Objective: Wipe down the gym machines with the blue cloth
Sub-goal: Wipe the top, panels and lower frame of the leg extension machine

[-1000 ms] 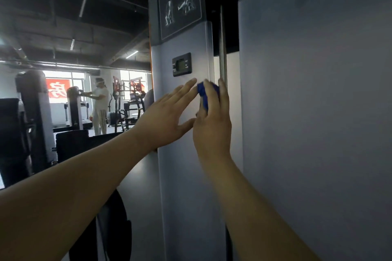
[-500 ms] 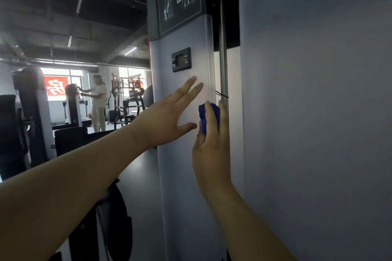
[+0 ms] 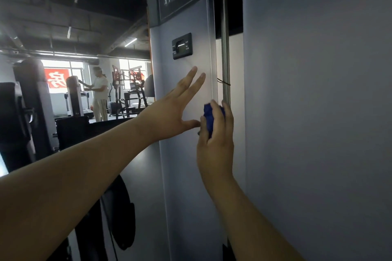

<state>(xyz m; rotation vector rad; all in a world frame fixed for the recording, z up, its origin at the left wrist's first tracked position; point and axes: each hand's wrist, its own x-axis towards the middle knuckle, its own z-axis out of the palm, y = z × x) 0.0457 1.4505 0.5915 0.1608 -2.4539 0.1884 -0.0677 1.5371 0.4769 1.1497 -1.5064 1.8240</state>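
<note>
Our right hand [image 3: 214,144] curls round the bunched blue cloth [image 3: 210,116], pressing it to the right edge of the machine panel [image 3: 186,186]. Our left hand [image 3: 171,112], fingers straight and empty, seems to brace there for steadiness.

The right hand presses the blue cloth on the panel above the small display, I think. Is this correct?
Not quite. The head view shows the right hand pressing the blue cloth on the panel below the small display, not above it.

Steel rod [image 3: 225,48] and side panel [image 3: 318,112] squeezing centre-right gap; display [image 3: 182,45] jutting upper centre; machine column [image 3: 186,197] lying open below.
</note>
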